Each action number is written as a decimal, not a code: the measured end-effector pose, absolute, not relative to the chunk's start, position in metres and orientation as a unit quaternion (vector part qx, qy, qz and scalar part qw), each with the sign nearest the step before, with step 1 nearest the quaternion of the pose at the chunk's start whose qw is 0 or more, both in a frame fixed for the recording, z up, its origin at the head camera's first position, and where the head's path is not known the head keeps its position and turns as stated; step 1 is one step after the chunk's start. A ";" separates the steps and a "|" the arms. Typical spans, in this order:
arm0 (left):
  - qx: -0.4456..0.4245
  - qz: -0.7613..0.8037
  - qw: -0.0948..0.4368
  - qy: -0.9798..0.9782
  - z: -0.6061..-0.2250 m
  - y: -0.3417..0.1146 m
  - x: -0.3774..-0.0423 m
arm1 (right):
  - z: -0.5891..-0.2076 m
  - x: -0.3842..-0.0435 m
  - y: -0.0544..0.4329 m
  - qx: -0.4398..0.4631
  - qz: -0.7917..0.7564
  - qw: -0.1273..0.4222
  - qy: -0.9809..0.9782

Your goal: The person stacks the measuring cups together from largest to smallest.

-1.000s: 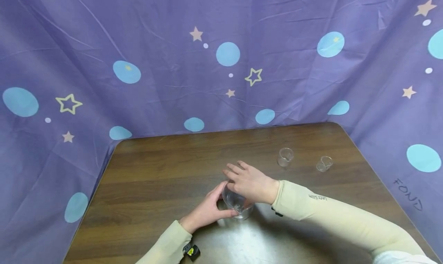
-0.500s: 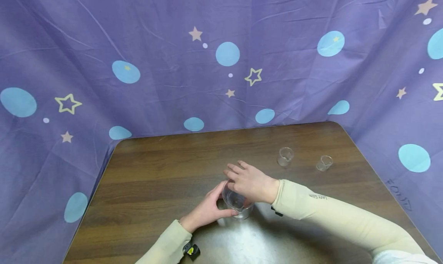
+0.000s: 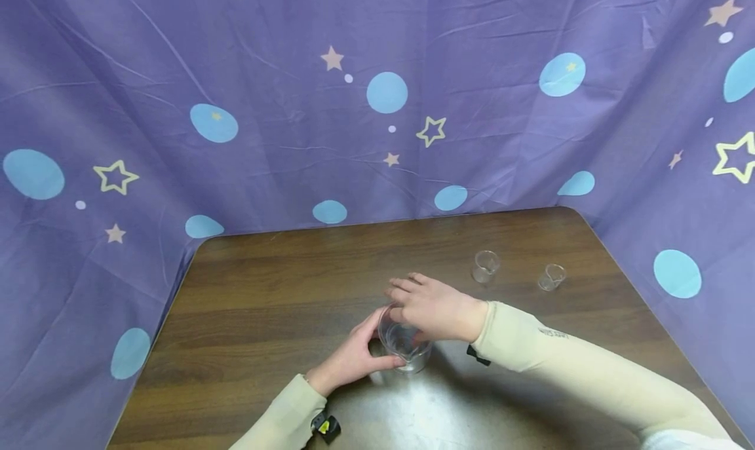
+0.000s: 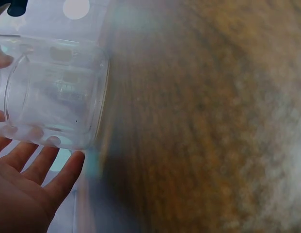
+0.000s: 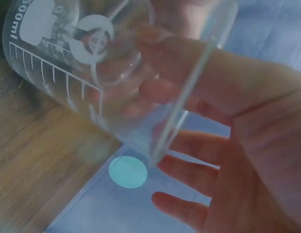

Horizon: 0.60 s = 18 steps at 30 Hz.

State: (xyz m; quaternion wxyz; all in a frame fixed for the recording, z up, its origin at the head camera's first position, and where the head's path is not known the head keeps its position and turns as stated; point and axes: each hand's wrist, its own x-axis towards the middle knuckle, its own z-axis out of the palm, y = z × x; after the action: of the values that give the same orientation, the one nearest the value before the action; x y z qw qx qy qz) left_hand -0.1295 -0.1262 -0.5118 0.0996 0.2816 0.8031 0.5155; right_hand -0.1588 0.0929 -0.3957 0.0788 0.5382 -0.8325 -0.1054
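Observation:
A large clear glass beaker [image 3: 413, 361] with white volume markings stands on the table, with a smaller clear beaker [image 4: 58, 97] nested inside it, mouth up. My left hand [image 3: 354, 358] grips the large beaker around its left side, thumb near the spout and fingers [image 4: 68, 177] along the wall. Above the mouth is my right hand [image 3: 433, 309]. Its thumb [image 5: 189, 63] and forefinger reach in past the rim and pinch the small beaker at its upper edge. The other fingers of that hand extend loosely outside.
Two small clear beakers stand at the back right of the brown wooden table [image 3: 283, 293]: one beaker [image 3: 486, 268] nearer the middle, another beaker [image 3: 552, 278] further right. A purple curtain [image 3: 283, 109] with stars and blue dots surrounds the table's back and sides.
My right hand has shifted slightly to the right over the large beaker's mouth, its thumb and forefinger still inside. My left hand keeps its hold on the large beaker.

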 end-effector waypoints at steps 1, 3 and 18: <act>0.282 0.516 0.098 0.803 -0.512 -0.126 -0.129 | -0.394 -0.159 0.094 0.539 -0.099 0.077 -0.833; 0.282 0.517 0.096 0.803 -0.513 -0.127 -0.129 | -0.391 -0.159 0.098 0.541 -0.084 0.072 -0.834; 0.279 0.523 0.099 0.800 -0.515 -0.126 -0.130 | -0.367 -0.158 0.131 0.539 -0.027 0.089 -0.837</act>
State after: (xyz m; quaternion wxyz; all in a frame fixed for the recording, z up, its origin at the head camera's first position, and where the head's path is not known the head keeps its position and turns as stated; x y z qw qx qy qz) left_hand -0.1297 -0.1258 -0.5152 0.0990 0.2786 0.7997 0.5225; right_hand -0.1584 0.1315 -0.3670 0.0888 0.5389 -0.8372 -0.0269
